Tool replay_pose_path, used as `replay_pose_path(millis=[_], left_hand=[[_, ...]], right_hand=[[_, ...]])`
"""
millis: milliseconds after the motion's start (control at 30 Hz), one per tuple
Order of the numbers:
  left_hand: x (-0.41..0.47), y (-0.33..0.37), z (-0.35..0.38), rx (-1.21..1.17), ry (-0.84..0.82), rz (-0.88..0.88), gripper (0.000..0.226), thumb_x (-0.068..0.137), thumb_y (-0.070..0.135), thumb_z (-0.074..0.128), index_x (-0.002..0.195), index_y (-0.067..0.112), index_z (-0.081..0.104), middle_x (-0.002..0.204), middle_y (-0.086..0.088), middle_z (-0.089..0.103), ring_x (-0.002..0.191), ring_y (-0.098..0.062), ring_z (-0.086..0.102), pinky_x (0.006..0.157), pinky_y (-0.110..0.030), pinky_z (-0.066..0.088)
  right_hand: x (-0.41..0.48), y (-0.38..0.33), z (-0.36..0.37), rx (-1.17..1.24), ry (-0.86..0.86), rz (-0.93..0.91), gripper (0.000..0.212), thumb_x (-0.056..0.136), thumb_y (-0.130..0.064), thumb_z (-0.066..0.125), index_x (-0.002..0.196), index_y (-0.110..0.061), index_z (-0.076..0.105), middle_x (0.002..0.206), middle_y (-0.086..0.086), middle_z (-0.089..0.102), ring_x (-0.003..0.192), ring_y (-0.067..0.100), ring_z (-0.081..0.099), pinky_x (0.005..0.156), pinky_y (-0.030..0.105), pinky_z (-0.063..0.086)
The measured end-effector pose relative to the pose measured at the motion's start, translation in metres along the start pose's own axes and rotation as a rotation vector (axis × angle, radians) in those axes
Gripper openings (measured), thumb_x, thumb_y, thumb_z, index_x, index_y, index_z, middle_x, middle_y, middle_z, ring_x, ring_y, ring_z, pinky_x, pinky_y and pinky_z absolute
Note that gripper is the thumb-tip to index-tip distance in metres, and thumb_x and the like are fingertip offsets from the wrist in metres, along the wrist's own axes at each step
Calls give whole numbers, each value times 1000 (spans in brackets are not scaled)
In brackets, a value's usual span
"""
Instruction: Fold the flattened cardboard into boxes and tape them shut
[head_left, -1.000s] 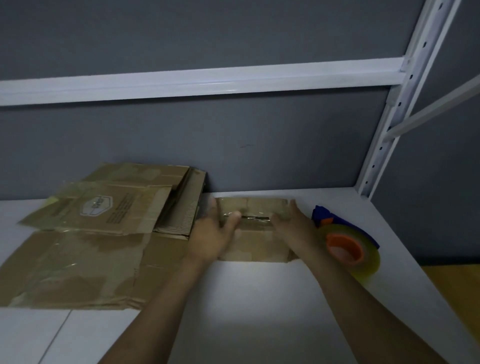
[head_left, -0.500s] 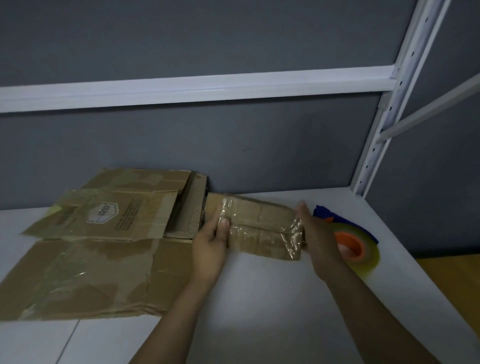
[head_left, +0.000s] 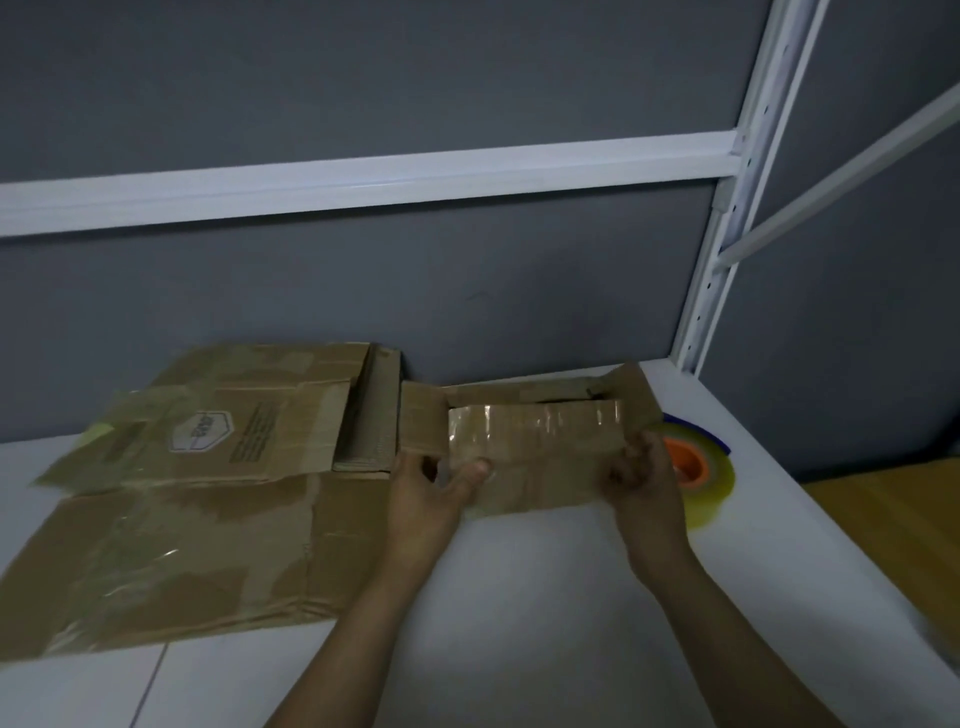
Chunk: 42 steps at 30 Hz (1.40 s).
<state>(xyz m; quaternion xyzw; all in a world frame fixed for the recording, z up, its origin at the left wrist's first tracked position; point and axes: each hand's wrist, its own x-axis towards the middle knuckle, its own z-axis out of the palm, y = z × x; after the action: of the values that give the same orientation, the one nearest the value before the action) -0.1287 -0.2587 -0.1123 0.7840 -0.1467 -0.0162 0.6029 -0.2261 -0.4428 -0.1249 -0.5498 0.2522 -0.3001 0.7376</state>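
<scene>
Leaving the flattened cardboard sheets (head_left: 182, 493) flat on the white surface (head_left: 519, 597), well left of both grips. Clamping the left grip (head_left: 426, 493) on the left end of the small cardboard box (head_left: 535, 447), thumb across its taped front flap. Spanning grip to grip, long axis left to right, gap open along the top. Clamping the right grip (head_left: 641, 478) on the right end. Likely nearer for fetching the tape roll (head_left: 696, 467), just right of that grip.
</scene>
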Motion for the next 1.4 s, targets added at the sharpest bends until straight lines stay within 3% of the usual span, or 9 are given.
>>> replay_pose_path(millis=[167, 333, 467, 567, 700, 833, 1033, 1300, 1400], left_hand=[[-32, -8, -5, 35, 4, -53, 31, 73, 27, 83, 95, 14, 64, 81, 8, 66, 82, -11, 66, 64, -15, 50], [-48, 6, -11, 58, 99, 58, 124, 61, 42, 85, 153, 29, 3, 156, 1, 21, 142, -15, 23, 111, -32, 26], [-32, 15, -17, 750, 96, 424, 96, 63, 72, 68, 140, 18, 48, 146, -7, 42, 142, -26, 20, 117, -53, 6], [-29, 23, -21, 752, 19, 453, 57, 64, 54, 80, 113, 27, 68, 111, 8, 63, 122, -16, 44, 118, -48, -4], [-42, 27, -22, 466, -147, 516, 30, 70, 54, 74, 86, 29, 75, 82, 17, 60, 95, -1, 49, 104, -28, 35], [-46, 58, -25, 219, -169, 284, 29, 79, 51, 68, 82, 23, 76, 83, 7, 66, 83, -7, 60, 76, -31, 51], [1, 88, -20, 1176, -336, 273, 73, 74, 58, 72, 139, 34, 48, 144, 4, 43, 130, -18, 41, 100, -32, 39], [19, 87, -21, 1061, -124, 299, 40, 94, 49, 47, 84, 19, 71, 71, -1, 64, 70, -18, 60, 63, -30, 50], [24, 71, -20, 1013, -32, 172, 42, 91, 56, 53, 99, 18, 69, 91, -2, 65, 80, -17, 62, 71, -32, 53]], right_hand=[[-23, -9, -14, -144, -134, 21, 23, 87, -13, 63, 103, -30, 63, 101, -7, 67, 95, 11, 61, 84, 28, 48], [-23, -31, -15, -363, -63, 46, 26, 95, -38, 53, 104, -16, 63, 94, -1, 65, 82, 10, 58, 66, 22, 43], [-21, -38, -18, -479, -58, 92, 44, 97, -34, 50, 103, 8, 61, 99, 27, 64, 87, 35, 63, 80, 43, 53], [-23, -45, -18, -440, -117, 101, 36, 97, -51, 41, 94, -22, 63, 100, 12, 66, 95, 29, 63, 93, 48, 50], [-23, -55, -13, -357, -191, 161, 37, 91, -59, 46, 105, -27, 58, 99, -4, 62, 94, 15, 59, 89, 36, 50], [-26, -56, -12, -409, -237, 74, 31, 97, -28, 51, 125, -40, 45, 104, -8, 60, 95, 13, 57, 87, 35, 51], [-30, -57, -19, -541, -249, 23, 32, 102, -29, 41, 131, -20, 51, 111, 9, 60, 86, 11, 52, 79, 32, 46], [-26, -56, -18, -560, -312, 22, 24, 102, -27, 40, 121, -18, 51, 98, 4, 55, 82, 14, 53, 60, 20, 39], [-30, -55, -13, -589, -448, -40, 36, 102, -36, 37, 137, -29, 42, 116, -10, 50, 111, 8, 50, 70, 8, 39]])
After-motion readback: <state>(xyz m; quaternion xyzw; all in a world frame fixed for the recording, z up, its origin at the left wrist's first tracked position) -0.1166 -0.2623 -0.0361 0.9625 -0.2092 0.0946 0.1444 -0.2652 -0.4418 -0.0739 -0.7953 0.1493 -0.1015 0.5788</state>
